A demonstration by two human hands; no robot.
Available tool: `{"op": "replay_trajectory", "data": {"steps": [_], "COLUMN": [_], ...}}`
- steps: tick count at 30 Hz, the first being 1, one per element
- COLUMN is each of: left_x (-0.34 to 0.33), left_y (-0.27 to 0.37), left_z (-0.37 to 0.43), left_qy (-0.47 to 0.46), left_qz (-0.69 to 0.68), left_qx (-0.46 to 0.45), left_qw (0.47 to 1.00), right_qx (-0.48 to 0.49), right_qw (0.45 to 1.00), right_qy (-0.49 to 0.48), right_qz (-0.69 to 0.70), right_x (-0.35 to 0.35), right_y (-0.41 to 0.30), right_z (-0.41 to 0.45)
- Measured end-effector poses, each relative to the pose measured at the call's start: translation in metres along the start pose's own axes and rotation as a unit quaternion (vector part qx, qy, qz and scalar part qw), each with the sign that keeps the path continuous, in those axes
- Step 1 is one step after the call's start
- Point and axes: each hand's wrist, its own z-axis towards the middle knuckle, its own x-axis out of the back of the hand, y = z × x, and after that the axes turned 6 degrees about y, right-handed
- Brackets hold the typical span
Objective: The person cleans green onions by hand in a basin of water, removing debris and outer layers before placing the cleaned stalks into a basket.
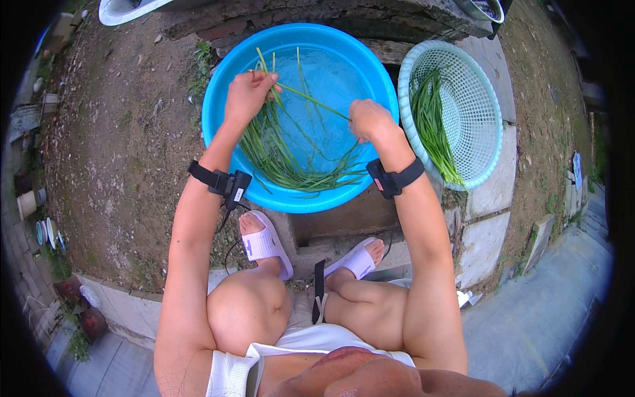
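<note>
A round blue plastic basin with water in it stands before me. Long green garlic chives lie in it, curving along the left and near side. My left hand, over the basin's left part, pinches several chive stems near their pale ends. One stem stretches from there across the water to my right hand at the right rim. The fingers of that hand are curled around the stem's other part, and their tips are hidden from view. A few loose chives float at the far middle.
A pale green plastic basket stands right of the basin, with a bunch of chives along its left wall. Stone slabs lie beneath it. A white basin and a metal bowl sit at the far edge.
</note>
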Motion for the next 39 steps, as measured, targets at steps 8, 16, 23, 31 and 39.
{"op": "replay_trajectory", "data": {"steps": [8,16,23,31,39], "left_x": [-0.012,-0.021,-0.046,-0.046,-0.052], "left_y": [-0.017,-0.008,-0.003,0.003,-0.002], "left_z": [0.0,0.006,0.003,-0.011,-0.024], "left_qy": [-0.126,-0.079,-0.073,-0.166,-0.241], "left_qz": [-0.082,-0.094,-0.133,-0.147,-0.119], "left_qx": [0.081,0.061,0.057,0.084,0.079], "left_qw": [0.985,0.991,0.987,0.972,0.96], "right_qx": [0.1,0.104,0.15,0.049,0.166], "right_qw": [0.994,0.978,0.96,0.89,0.955], "right_qy": [-0.023,0.179,0.062,-0.121,0.083], "right_qz": [-0.048,0.026,0.227,0.437,0.231], "right_x": [-0.009,0.01,-0.013,-0.014,-0.008], "right_y": [-0.017,-0.028,-0.03,0.01,-0.011], "right_z": [0.002,0.04,0.059,0.019,0.005]}}
